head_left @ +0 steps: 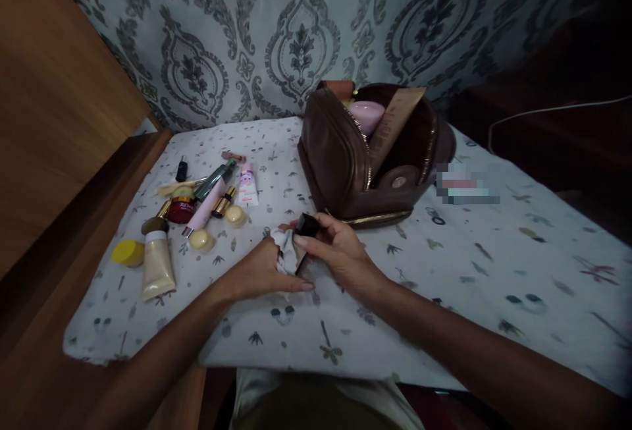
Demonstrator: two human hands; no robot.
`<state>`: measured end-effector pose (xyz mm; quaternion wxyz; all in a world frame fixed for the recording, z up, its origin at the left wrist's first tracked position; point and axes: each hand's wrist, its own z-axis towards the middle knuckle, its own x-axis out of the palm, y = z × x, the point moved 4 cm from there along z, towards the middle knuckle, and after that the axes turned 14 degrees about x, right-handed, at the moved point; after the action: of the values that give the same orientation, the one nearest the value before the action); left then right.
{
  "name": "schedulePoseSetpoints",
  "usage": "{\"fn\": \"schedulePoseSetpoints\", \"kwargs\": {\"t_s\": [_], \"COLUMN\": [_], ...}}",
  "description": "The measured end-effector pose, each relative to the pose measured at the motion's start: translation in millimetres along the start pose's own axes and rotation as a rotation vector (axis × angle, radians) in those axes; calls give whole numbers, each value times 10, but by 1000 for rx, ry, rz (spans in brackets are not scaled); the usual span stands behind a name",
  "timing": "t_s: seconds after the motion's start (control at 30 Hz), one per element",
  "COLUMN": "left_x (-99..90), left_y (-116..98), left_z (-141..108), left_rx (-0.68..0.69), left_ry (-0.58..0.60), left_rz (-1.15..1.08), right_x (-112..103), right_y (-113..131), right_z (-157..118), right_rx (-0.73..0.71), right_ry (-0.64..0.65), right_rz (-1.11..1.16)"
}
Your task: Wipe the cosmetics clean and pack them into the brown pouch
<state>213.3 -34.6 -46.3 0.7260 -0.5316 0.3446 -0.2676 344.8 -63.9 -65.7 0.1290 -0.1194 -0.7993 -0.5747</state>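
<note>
At the middle of the table, my right hand pinches a small bottle with a black cap. Crumpled white cloth or tissue lies in my left hand, pressed against the bottle's side. The bottle's lower part is mostly hidden behind my fingers and the cloth. Just beyond my hands stands a brown toiletry bag, unzipped at the top. Inside it show a pink rounded item and a tan tube or flat pack that leans out.
Several cosmetics lie to the left: a cream tube, a yellow-lidded jar, a red jar, a pink-and-white tube and small cream-coloured pots. A patterned curtain hangs behind; a wooden panel borders the left.
</note>
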Motion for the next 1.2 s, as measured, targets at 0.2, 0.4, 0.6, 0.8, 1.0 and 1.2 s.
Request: {"fn": "schedulePoseSetpoints", "kwargs": {"t_s": [0.2,0.4,0.6,0.8,1.0,1.2], "left_x": [-50,-96,-121,-114,-35,-97], "left_y": [-12,21,36,-23,-20,10], "left_z": [-47,-125,-104,-113,-148,-197], "left_rx": [-107,-255,-145,101,228,109], "left_ry": [-23,-98,-163,-88,104,111], "left_rz": [-26,-290,-81,318,729,886], "right_x": [-27,-19,-50,-35,-21,-58], "right_y": [-25,18,-41,-96,-71,-67], "right_z": [58,72,111,100,54,81], "right_rx": [15,116,99,70,18,7], "right_ry": [-7,138,62,44,13,-74], "right_rz": [132,210,98,46,29,89]}}
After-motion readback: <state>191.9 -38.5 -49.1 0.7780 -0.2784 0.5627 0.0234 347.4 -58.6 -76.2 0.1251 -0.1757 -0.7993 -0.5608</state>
